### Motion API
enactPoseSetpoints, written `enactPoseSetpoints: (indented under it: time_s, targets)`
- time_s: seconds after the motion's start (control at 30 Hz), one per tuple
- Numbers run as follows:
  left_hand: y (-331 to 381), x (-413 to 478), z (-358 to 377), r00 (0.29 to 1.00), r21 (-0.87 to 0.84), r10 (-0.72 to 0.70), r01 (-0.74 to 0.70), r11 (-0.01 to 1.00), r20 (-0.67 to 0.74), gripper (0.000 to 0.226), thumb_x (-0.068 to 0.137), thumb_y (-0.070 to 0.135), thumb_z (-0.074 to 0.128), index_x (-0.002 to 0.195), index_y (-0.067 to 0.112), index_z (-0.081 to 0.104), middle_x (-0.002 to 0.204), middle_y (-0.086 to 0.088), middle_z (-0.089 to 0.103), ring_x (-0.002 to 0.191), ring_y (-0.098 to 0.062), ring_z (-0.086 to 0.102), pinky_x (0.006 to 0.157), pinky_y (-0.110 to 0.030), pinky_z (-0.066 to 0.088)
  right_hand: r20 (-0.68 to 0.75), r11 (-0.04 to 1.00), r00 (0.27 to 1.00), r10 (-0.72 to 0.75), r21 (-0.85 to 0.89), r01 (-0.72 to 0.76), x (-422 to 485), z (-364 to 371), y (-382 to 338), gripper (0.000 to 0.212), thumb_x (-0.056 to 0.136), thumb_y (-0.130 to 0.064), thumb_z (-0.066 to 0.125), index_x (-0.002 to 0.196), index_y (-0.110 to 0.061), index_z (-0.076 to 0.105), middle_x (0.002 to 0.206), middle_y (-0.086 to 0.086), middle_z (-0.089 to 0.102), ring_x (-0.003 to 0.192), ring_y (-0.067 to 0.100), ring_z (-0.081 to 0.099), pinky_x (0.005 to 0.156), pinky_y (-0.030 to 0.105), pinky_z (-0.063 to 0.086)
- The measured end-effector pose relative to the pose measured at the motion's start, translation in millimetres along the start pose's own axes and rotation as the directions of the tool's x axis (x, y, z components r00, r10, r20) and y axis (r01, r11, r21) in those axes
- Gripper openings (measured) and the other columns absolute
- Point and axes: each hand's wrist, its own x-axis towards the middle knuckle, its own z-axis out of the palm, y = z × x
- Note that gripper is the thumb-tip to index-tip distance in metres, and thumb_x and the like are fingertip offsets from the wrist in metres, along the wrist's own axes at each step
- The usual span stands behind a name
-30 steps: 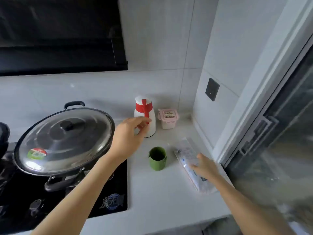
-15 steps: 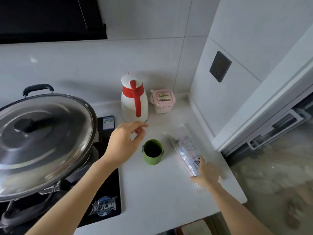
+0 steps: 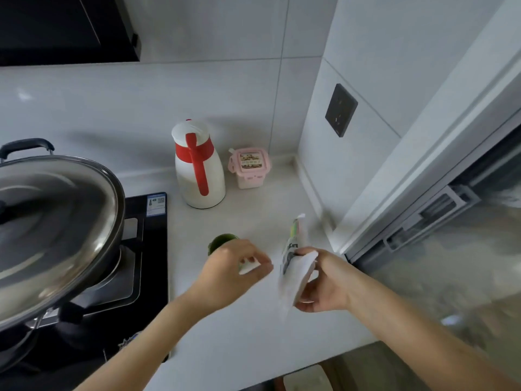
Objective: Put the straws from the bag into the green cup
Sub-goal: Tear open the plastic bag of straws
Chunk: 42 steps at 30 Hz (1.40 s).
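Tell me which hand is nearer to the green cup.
Left. The left hand hovers right over the green cup, covering much of it. The right hand is off to the cup's right, holding the straw bag up.

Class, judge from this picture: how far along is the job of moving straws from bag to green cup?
Done: the bag is off the counter, held in the right hand. In hand: the left hand reaches toward it. Left: no straw shows in the green cup, so all remains.
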Motion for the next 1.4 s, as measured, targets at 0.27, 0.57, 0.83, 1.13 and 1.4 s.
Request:
enactPoseSetpoints:
  time_s: [0.27,0.57,0.83,1.13,1.4]
  targets:
    - [44,-12,8,0.995,0.065,0.085,-0.088,0.994,0.052,0.034,0.075,0.039,0.068,0.069,0.008,0.055,0.066,-0.002,0.057,0.063,-0.018,0.053,0.056,-0.034,0.047,0.106,0.977,0.983,0.153,0.131,-0.166,-31,18,1,0.046,0.081,-0.028,0.06,0.119,-0.003,0.052,0.103,0.027,0.064,0.071,0.039,0.069,0.063,0.043,0.058]
    - [32,-27,-41,0.997,0.16,-0.082,0.078,0.984,0.018,0.031,0.081,0.016,0.06,0.055,0.004,0.05,0.054,-0.01,0.052,0.046,-0.016,0.044,0.049,-0.03,0.044,0.19,0.935,0.979,0.069,-0.355,0.003,-39,58,6,0.066,0.084,-0.064,0.043,0.108,-0.003,0.053,0.1,0.025,0.069,0.08,0.037,0.069,0.062,0.041,0.059]
    - [4,-42,-54,0.956,-0.098,-0.293,0.292,0.951,0.005,0.034,0.082,0.025,0.068,0.067,-0.004,0.056,0.054,-0.004,0.062,0.045,-0.012,0.06,0.05,-0.025,0.048,0.224,0.496,0.69,-0.688,-0.549,0.673,-32,97,33,0.016,0.087,-0.014,0.058,0.073,-0.009,0.063,0.067,0.003,0.063,0.061,0.013,0.062,0.053,0.027,0.053]
    - [-5,-51,-57,0.93,-0.489,-0.336,0.364,0.793,0.149,0.022,0.086,0.014,0.062,0.081,-0.007,0.064,0.072,-0.015,0.061,0.064,-0.022,0.058,0.053,-0.024,0.051,0.251,0.617,0.772,-0.585,-0.48,0.624,-41,106,33,0.021,0.089,-0.025,0.06,0.072,-0.013,0.066,0.072,0.005,0.068,0.064,0.015,0.065,0.056,0.028,0.056]
    - [-4,-55,-57,0.921,-0.426,-0.367,0.385,0.819,0.129,0.013,0.084,0.005,0.064,0.081,-0.007,0.066,0.072,-0.02,0.064,0.063,-0.025,0.062,0.056,-0.026,0.054,0.256,0.64,0.82,-0.512,-0.524,0.563,-48,111,31,0.021,0.09,-0.019,0.057,0.083,-0.004,0.069,0.075,0.008,0.066,0.064,0.017,0.063,0.068,0.034,0.058]
